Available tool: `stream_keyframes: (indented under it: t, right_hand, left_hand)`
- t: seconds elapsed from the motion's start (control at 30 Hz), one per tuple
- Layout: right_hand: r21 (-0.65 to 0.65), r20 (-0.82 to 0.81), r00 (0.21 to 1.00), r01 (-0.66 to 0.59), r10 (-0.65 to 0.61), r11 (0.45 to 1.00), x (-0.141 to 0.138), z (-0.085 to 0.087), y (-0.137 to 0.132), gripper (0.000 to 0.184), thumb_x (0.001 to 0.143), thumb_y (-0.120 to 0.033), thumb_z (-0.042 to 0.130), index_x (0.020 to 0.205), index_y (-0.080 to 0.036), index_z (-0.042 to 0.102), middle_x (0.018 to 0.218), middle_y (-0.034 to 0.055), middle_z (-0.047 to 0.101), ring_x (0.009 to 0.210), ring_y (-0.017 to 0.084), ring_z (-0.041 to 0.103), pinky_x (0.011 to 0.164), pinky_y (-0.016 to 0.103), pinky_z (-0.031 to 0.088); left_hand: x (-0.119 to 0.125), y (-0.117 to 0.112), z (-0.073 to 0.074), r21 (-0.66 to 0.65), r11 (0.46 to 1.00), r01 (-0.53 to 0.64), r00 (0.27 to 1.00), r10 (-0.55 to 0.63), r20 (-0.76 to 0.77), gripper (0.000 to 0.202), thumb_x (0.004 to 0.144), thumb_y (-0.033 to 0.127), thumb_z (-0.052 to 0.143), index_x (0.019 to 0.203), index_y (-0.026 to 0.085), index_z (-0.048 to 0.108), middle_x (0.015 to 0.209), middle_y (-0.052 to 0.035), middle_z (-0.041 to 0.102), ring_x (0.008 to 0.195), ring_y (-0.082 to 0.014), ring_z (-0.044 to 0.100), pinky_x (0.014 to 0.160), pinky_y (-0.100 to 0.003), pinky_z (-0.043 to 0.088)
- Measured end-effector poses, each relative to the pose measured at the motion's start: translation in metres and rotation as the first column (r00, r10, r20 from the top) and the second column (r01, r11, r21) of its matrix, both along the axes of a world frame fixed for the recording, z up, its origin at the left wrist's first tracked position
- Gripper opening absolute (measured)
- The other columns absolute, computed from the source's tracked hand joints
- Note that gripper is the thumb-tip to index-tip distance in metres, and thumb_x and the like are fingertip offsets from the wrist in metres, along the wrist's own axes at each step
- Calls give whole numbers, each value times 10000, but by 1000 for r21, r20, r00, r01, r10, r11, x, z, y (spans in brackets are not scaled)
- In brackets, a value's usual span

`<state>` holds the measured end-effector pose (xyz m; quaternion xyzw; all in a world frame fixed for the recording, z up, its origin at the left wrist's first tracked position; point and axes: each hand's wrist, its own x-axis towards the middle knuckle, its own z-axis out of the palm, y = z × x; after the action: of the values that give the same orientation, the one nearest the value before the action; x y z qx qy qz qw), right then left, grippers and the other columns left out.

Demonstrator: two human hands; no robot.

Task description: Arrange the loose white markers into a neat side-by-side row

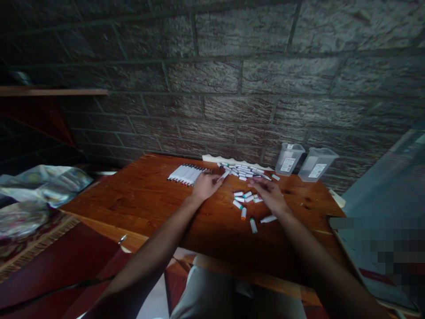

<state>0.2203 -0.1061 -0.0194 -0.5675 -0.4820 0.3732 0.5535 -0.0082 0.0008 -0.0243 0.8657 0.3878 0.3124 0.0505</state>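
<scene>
Left of centre, 1 row of markers (184, 174) is aligned; the central pile (245, 170) isn't yet. The left hand (205, 186) fingers pinch 1 white marker (226, 174); whether the right hand (270, 194) holds anything is unclear.

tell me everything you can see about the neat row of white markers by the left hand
The row of white markers lies flat on the brown wooden table, its slim pieces side by side, roughly parallel and slightly slanted. The bodies look like smooth plastic. The far ends are dark; the near ends show small tips, some dark, some reddish. The left hand is at the row's right end and hides part of it; whether it touches the markers there is unclear.
</scene>
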Motion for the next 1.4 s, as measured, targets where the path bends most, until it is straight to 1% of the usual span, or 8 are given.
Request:
stream_keyframes:
  t: [0.2, 0.57, 0.67, 0.87, 0.97, 1.13, 1.27, 1.4]
  right_hand:
    - [34, 73, 997, 9, -12, 999, 3, -7, 2, 479, 733, -584, 668, 1003, -189, 688, 891, 78, 738, 614, 163, 579, 504, 282, 448]
    - [73, 125, 992, -11, 2, 997, 3, -16, 4, 420, 766, -549, 650, 961, -181, 705, 792, 51, 733, 577, 145, 583, 484, 250, 435]
    - [66, 134, 991, -17, 8, 998, 4, -17, 5, 418, 771, -549, 647, 971, -187, 709, 789, 50, 733, 575, 146, 587, 491, 255, 448]
    - [79, 168, 986, -6, -8, 997, 3, -13, 2, 426, 775, -562, 634, 931, -172, 710, 766, 48, 733, 558, 137, 590, 496, 251, 470]
    - [68, 136, 990, 16, -25, 998, 3, -9, 0, 456, 762, -574, 642, 950, -164, 707, 760, 51, 730, 592, 149, 615, 500, 250, 493]
    - [65, 99, 995, 22, -29, 998, 3, -6, 0, 503, 745, -589, 655, 972, -143, 703, 766, 59, 723, 630, 156, 630, 510, 247, 502]
    - [60, 127, 992, 19, -27, 998, 4, -5, -1, 504, 771, -580, 637, 996, -133, 698, 775, 63, 726, 613, 152, 623, 516, 255, 497]
    - [93, 238, 971, -16, -6, 996, 5, -5, -3, 414, 841, -522, 586, 994, -154, 698, 797, 60, 729, 659, 171, 648, 567, 279, 511]
  left_hand:
    - [3, -4, -1, 11, 990, -140, 971, 140, -196, 168, 830, 307, 617, 803, 222, 760, 754, -88, 706, 885, -273, 606, 836, -388, 453]
    - [5, -9, 2, 18, 967, -252, 894, 240, -377, 248, 873, 348, 541, 965, 239, 744, 891, -71, 724, 992, -267, 601, 921, -400, 437]
    - [3, -8, 2, -11, 984, -178, 909, 160, -386, 249, 873, 313, 540, 1011, 241, 735, 917, -64, 721, 981, -247, 606, 918, -371, 441]
    - [5, -8, -1, -42, 982, 184, 932, -188, -310, 237, 850, 235, 553, 1025, 220, 714, 994, -39, 696, 979, -199, 600, 930, -311, 438]
    - [6, -7, -4, -3, 974, 228, 927, -219, -305, 267, 851, 185, 532, 1041, 223, 716, 1072, -47, 669, 1061, -210, 569, 997, -343, 410]
    - [6, -6, -6, 23, 999, 42, 947, -32, -319, 323, 906, 173, 449, 1025, 241, 742, 1108, -78, 644, 1095, -226, 561, 992, -357, 427]
    - [6, -8, -6, -64, 993, -103, 943, 77, -325, 375, 950, 223, 394, 1202, 260, 670, 1110, -62, 681, 1035, -202, 618, 946, -315, 468]
    - [10, -11, -8, -119, 984, -132, 956, 95, -278, 370, 974, 337, 380, 1219, 269, 648, 1124, -47, 705, 1027, -199, 648, 924, -302, 490]
